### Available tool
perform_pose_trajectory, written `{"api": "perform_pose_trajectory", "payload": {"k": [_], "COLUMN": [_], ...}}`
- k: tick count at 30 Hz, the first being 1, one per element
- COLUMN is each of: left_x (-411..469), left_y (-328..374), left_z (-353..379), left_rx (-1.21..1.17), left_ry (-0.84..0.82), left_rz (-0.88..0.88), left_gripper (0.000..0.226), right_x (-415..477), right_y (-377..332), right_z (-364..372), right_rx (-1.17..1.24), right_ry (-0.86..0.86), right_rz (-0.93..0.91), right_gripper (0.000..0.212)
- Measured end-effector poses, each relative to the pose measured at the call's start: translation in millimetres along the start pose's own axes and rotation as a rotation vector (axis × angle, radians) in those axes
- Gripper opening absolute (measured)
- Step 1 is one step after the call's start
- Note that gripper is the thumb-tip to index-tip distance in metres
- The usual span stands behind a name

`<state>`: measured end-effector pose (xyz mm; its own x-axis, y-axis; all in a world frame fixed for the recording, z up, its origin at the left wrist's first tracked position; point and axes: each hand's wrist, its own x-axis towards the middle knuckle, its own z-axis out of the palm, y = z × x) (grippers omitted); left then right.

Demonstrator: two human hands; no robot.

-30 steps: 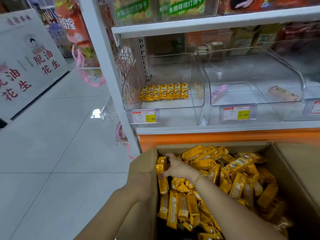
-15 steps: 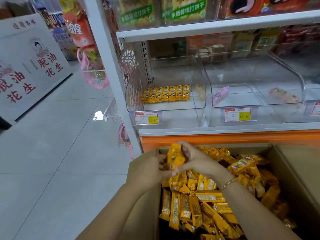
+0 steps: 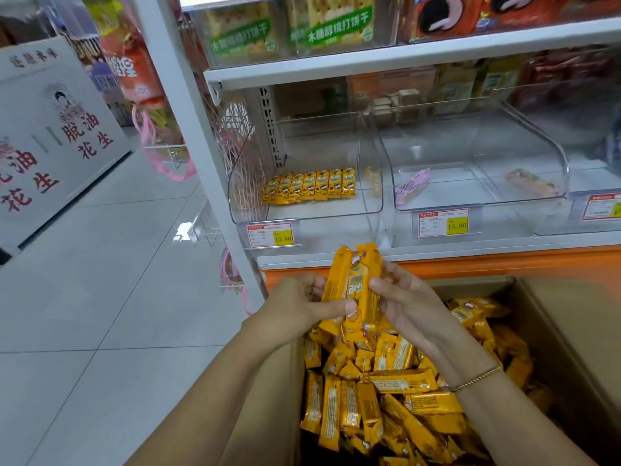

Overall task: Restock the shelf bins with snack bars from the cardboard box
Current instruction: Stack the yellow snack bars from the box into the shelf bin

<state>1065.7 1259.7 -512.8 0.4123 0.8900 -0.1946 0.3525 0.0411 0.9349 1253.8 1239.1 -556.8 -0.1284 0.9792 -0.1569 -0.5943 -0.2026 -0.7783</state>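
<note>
Centre frame: both hands have come together on a small bundle of yellow foil-wrapped snack bars (image 3: 355,284), now held upright above the near-left corner of the brown cardboard box (image 3: 571,317). A second earlier the right hand (image 3: 408,302) was down among the loose bars and the left hand (image 3: 295,307) lay on the box wall. Left thumb and curled fingers grip the bundle's left side; right fingers pinch its right edge. The bundle has cleared the box and sits just below the shelf lip. The clear plastic bin (image 3: 336,205), centre frame, holds only one row of matching bars (image 3: 309,187) at its back. Judgement: gathering complete; placement into that bin follows, and restocking is barely begun.
</note>
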Motion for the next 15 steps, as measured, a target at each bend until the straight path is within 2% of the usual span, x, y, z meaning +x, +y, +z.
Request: {"api": "perform_pose_trajectory", "payload": {"k": [5,9,12,15], "left_x": [-0.9,-1.7,-1.8,-2.2], "left_y": [-11.6,-12.0,-6.0,-4.0], "left_z": [16.0,25.9,30.3,30.4], "left_rx": [-0.071,-0.051,-0.031,0.021], "left_ry": [-0.023,0.066,0.108,0.119], "left_rz": [-0.112,-0.111,-0.037,0.022], "left_gripper": [0.073,0.082,0.071,0.064], "right_x": [-16.2,-29.3,-34.4,-37.3], "right_y": [-8.4,-19.4,-28.0,-32.5], "right_z": [16.5,26.5,27.0,23.5], "right_rx": [-0.236,-0.471,-0.547,-0.723], "right_ry": [0.183,0.218,0.174,0.133], "right_rz": [-0.039,-0.189,-0.256,-0.303], "right_gripper": [0.041,0.036,0.036,0.035]}}
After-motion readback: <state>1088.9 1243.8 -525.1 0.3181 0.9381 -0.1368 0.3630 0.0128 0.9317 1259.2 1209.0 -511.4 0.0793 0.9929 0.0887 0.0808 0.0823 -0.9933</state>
